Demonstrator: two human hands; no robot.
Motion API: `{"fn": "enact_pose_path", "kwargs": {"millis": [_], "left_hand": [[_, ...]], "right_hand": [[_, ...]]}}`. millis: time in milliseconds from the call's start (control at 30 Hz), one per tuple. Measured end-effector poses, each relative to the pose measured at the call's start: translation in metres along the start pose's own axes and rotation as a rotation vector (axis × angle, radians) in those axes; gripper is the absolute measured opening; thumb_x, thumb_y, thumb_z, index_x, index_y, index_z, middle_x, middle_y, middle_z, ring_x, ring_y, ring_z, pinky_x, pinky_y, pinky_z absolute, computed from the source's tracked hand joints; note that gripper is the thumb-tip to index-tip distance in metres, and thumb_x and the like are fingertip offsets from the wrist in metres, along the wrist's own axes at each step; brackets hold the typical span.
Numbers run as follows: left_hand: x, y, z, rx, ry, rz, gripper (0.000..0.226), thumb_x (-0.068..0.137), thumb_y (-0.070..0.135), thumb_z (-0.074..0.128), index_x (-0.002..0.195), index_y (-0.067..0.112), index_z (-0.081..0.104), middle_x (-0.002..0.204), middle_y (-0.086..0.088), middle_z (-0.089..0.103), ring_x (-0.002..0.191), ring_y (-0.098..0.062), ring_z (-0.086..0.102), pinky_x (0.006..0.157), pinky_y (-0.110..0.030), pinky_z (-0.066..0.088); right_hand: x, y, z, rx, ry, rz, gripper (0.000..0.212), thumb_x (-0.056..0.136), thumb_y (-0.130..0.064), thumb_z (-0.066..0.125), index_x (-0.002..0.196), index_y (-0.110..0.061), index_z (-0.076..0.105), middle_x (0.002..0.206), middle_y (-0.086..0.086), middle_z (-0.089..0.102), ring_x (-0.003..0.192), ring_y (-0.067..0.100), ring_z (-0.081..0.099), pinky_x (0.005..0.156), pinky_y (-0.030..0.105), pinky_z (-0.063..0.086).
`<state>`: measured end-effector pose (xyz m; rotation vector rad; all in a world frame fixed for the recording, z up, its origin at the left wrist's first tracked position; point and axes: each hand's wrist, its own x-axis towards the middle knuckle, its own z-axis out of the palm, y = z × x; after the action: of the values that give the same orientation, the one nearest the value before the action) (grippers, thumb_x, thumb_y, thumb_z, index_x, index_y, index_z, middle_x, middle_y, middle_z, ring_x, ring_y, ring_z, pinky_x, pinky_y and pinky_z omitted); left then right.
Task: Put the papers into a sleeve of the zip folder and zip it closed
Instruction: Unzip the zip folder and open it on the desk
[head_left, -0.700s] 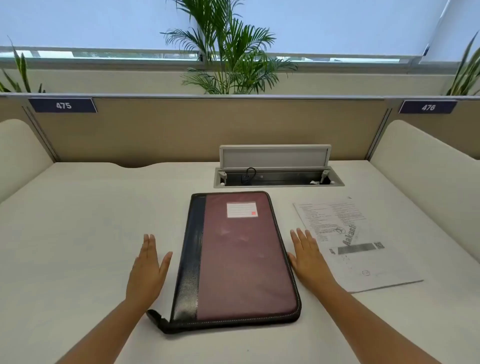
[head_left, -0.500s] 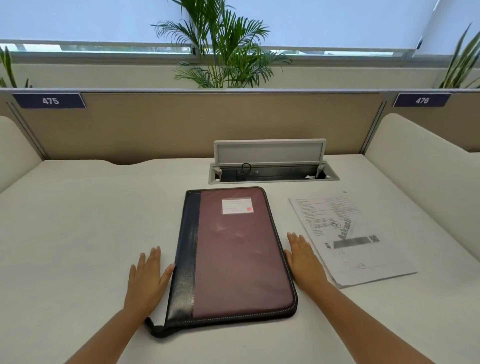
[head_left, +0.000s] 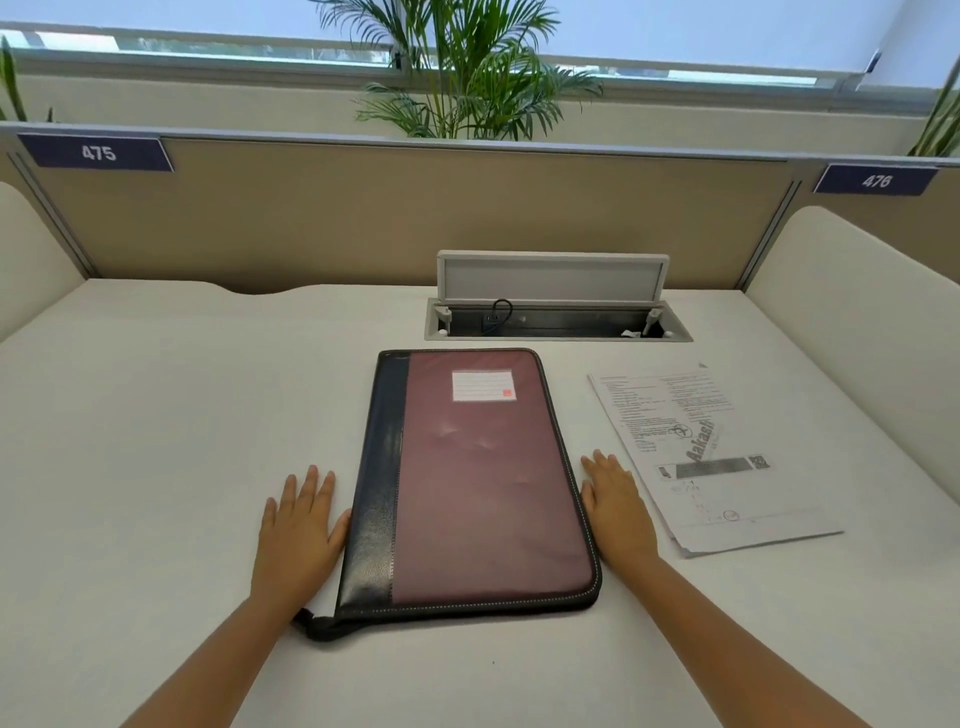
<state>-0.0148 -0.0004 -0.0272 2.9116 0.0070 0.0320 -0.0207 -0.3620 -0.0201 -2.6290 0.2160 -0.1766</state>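
Flat hands are flanking the closed zip folder on the desk.

The left hand is lying palm-down, fingers straight, its thumb touching the folder's dark spine edge; the right hand is resting flat, holding nothing, just beside the folder's opposite edge. The papers are lying further to the right of the folder, just beyond that hand.

White worktop bounded by tan partition at the back. Navy number plates 475 and 476 fixed along its top rail. Cable box sunk into worktop, lid raised upright. Palm plant behind partition, before window.
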Motion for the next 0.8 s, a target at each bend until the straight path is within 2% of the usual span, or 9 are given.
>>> {"fn": "enact_pose_path", "kwargs": {"millis": [67,167,267,400,533,600,667,733,800], "left_hand": [[0.001,-0.002,0.000,0.005,0.004,0.014,0.071,0.084,0.059,0.004,0.145,0.027,0.021,0.155,-0.004,0.017,0.143,-0.029,0.011,0.114,-0.047,0.012],[0.003,-0.005,0.001,0.025,0.010,0.049,0.086,0.073,0.071,-0.018,0.141,0.039,0.023,0.154,-0.002,0.022,0.141,-0.033,0.015,0.112,-0.050,0.013],[0.001,-0.004,0.001,0.032,0.005,0.049,0.095,0.066,0.072,-0.028,0.140,0.042,0.023,0.153,0.000,0.023,0.141,-0.034,0.014,0.112,-0.051,0.013],[-0.001,0.000,-0.003,0.009,0.002,0.034,0.082,0.073,0.069,-0.017,0.139,0.043,0.024,0.153,0.000,0.024,0.142,-0.033,0.012,0.113,-0.050,0.012],[-0.002,0.000,-0.004,-0.041,-0.008,0.029,0.074,0.076,0.068,-0.006,0.139,0.043,0.025,0.153,0.001,0.024,0.142,-0.030,0.011,0.114,-0.047,0.008],[0.003,0.000,-0.005,-0.130,0.010,0.003,0.062,0.080,0.060,0.013,0.133,0.041,0.040,0.148,0.000,0.035,0.140,-0.029,0.018,0.113,-0.048,0.012],[0.011,0.000,-0.007,-0.207,0.067,-0.014,0.054,0.080,0.054,0.026,0.122,0.036,0.056,0.138,-0.003,0.048,0.133,-0.030,0.033,0.108,-0.050,0.024],[0.020,-0.001,-0.010,-0.264,0.119,-0.021,0.057,0.076,0.053,0.029,0.113,0.028,0.064,0.126,-0.007,0.056,0.119,-0.030,0.047,0.100,-0.047,0.035],[0.030,-0.001,-0.012,-0.281,0.136,-0.020,0.064,0.074,0.057,0.027,0.112,0.022,0.065,0.122,-0.010,0.058,0.114,-0.030,0.051,0.096,-0.045,0.038]], "right_hand": [[0.002,-0.001,-0.003,0.099,0.007,0.044,0.041,0.097,-0.016,0.037,0.139,-0.017,0.040,0.149,0.005,0.036,0.141,0.020,0.025,0.115,0.031,0.016],[0.008,-0.011,-0.013,0.274,0.026,0.134,0.049,0.096,-0.013,0.041,0.143,-0.018,0.030,0.143,0.008,0.044,0.130,0.026,0.042,0.105,0.034,0.032],[0.012,-0.029,-0.017,0.342,-0.034,0.163,0.054,0.097,-0.024,0.041,0.146,-0.017,0.020,0.146,0.010,0.040,0.131,0.027,0.042,0.106,0.036,0.032],[0.011,-0.051,-0.004,0.227,-0.095,0.043,0.059,0.095,-0.029,0.045,0.147,-0.014,0.020,0.149,0.006,0.034,0.135,0.023,0.036,0.110,0.037,0.030],[0.016,-0.058,-0.002,-0.007,-0.050,-0.015,0.059,0.095,-0.026,0.045,0.146,-0.012,0.020,0.146,0.011,0.037,0.132,0.027,0.037,0.109,0.039,0.033],[0.026,-0.059,-0.008,-0.090,-0.008,-0.073,0.064,0.091,-0.024,0.053,0.145,-0.011,0.022,0.143,0.013,0.040,0.129,0.028,0.041,0.107,0.041,0.035],[0.039,-0.059,-0.013,-0.141,-0.005,-0.122,0.068,0.087,-0.022,0.060,0.144,-0.012,0.025,0.140,0.014,0.043,0.127,0.030,0.043,0.106,0.044,0.036],[0.055,-0.060,-0.015,-0.200,-0.022,-0.153,0.068,0.085,-0.020,0.062,0.143,-0.013,0.028,0.139,0.015,0.043,0.126,0.032,0.043,0.105,0.046,0.036],[0.069,-0.062,-0.016,-0.266,-0.028,-0.196,0.065,0.085,-0.019,0.062,0.142,-0.014,0.031,0.139,0.015,0.043,0.125,0.033,0.043,0.106,0.046,0.036]]}}
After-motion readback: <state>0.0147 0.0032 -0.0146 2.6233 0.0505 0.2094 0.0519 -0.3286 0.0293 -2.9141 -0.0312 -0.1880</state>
